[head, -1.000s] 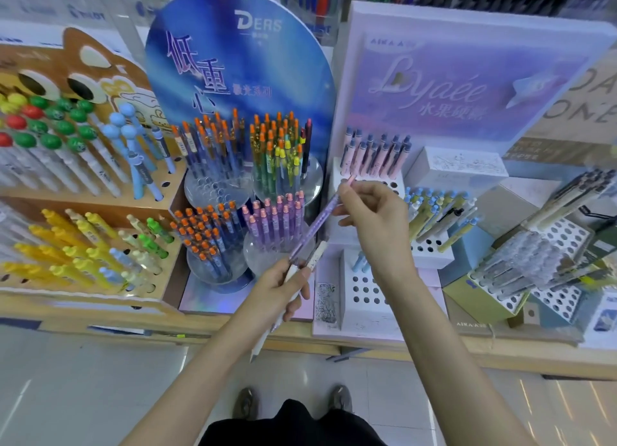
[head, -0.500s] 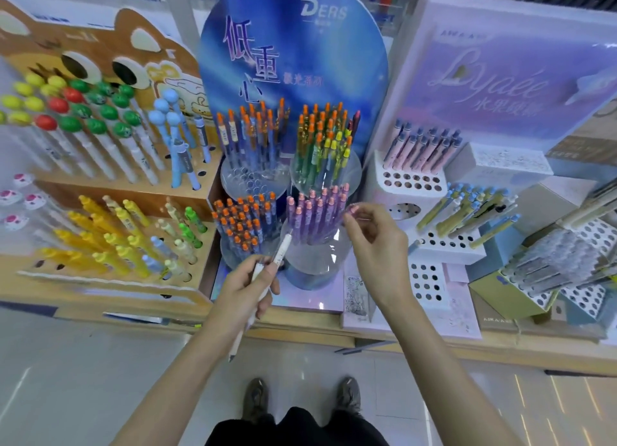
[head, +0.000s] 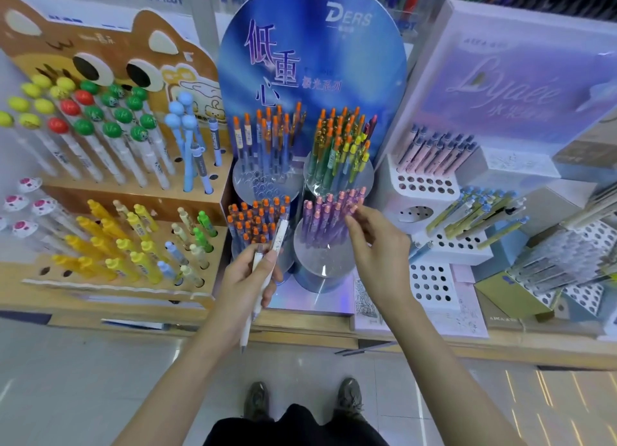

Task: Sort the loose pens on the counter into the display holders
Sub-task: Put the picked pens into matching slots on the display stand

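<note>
The right hand (head: 377, 245) has come down from where it held a purple pen in the air a second ago and now sits at the purple pens (head: 329, 218), with no loose purple pen left in sight. These pens stand upright and packed together in the clear round holder (head: 324, 258), front right on the blue DERS stand (head: 310, 55). The fingertips (head: 353, 209) are bent and touch the pink tops at the right edge of the bunch. I cannot tell from here whether they pinch one pen or only rest against it.

The left hand (head: 247, 278) has barely shifted. Its fingers are curled round a white pen (head: 280, 233), clamped on the middle of the barrel. The pen tilts, with its upper end just beside the orange-capped pens (head: 257, 218) in the neighbouring holder and its tip hanging below the front edge of the tabletop (head: 434, 342).

A white holder with rows of holes (head: 430, 285) stands to the right of the purple bunch. A wooden rack of yellow pens (head: 110, 245) stands well to the left.
</note>
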`<control>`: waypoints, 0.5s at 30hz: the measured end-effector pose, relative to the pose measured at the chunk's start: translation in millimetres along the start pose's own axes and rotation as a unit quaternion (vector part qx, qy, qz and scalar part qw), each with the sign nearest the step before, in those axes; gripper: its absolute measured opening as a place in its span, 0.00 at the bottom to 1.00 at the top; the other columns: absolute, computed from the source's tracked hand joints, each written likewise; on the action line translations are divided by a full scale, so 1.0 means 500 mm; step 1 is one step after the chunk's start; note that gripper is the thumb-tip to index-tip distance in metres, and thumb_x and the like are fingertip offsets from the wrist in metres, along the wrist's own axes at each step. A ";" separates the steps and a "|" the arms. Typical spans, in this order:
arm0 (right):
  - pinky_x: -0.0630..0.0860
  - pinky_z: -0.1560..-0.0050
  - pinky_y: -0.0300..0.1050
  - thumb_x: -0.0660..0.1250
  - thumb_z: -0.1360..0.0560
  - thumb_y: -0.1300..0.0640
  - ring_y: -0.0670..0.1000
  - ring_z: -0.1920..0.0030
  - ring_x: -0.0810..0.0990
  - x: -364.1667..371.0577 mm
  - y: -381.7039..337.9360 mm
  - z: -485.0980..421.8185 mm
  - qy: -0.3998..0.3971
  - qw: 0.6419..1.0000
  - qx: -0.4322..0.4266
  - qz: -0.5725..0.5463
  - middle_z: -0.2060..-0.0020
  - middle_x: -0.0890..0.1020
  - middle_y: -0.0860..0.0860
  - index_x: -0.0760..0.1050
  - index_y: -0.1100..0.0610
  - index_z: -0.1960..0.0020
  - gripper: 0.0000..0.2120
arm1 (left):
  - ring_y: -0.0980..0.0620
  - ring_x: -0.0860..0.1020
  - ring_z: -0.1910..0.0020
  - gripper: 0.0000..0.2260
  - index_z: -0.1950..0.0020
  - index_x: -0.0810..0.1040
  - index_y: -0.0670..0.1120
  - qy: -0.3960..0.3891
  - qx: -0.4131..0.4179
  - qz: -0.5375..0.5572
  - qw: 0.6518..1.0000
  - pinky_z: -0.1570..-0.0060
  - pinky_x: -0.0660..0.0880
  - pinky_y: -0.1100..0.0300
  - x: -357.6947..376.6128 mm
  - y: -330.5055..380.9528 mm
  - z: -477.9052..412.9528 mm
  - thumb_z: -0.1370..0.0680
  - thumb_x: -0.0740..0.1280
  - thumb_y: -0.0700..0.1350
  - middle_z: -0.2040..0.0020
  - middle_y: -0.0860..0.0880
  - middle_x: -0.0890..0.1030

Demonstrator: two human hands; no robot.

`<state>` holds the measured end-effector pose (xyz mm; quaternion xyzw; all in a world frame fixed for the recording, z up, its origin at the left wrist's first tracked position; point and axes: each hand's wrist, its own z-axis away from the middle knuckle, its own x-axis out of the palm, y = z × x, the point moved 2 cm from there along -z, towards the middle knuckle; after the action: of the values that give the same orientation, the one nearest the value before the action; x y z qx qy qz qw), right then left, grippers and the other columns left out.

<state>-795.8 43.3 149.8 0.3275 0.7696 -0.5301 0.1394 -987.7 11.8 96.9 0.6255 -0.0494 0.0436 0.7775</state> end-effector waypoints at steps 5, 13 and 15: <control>0.75 0.56 0.37 0.67 0.25 0.66 0.48 0.61 0.79 -0.001 -0.001 0.028 0.025 0.999 -0.034 0.018 0.57 0.83 0.58 0.78 0.68 0.47 0.08 | 0.56 0.69 0.76 0.06 0.60 0.77 0.57 -0.011 -0.010 -0.011 1.000 0.75 0.65 0.61 -0.002 0.002 -0.004 0.23 0.64 0.53 0.67 0.52 0.77; 0.74 0.56 0.33 0.67 0.25 0.66 0.46 0.61 0.78 0.003 0.010 0.053 0.042 0.999 -0.008 0.018 0.59 0.82 0.53 0.79 0.66 0.47 0.07 | 0.56 0.69 0.76 0.08 0.58 0.76 0.55 -0.022 -0.017 -0.020 0.999 0.77 0.63 0.64 -0.004 0.004 -0.002 0.20 0.62 0.48 0.67 0.52 0.77; 0.75 0.56 0.39 0.67 0.24 0.65 0.51 0.59 0.80 0.019 0.007 0.046 0.000 1.000 0.007 0.029 0.56 0.83 0.56 0.79 0.66 0.46 0.08 | 0.56 0.69 0.76 0.07 0.57 0.76 0.52 -0.029 -0.017 -0.015 0.999 0.81 0.64 0.65 -0.003 0.006 -0.001 0.20 0.62 0.48 0.67 0.52 0.77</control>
<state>-803.8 26.5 132.4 0.3509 0.7560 -0.5310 0.1529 -989.5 12.7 99.4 0.6135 -0.0639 0.0131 0.7870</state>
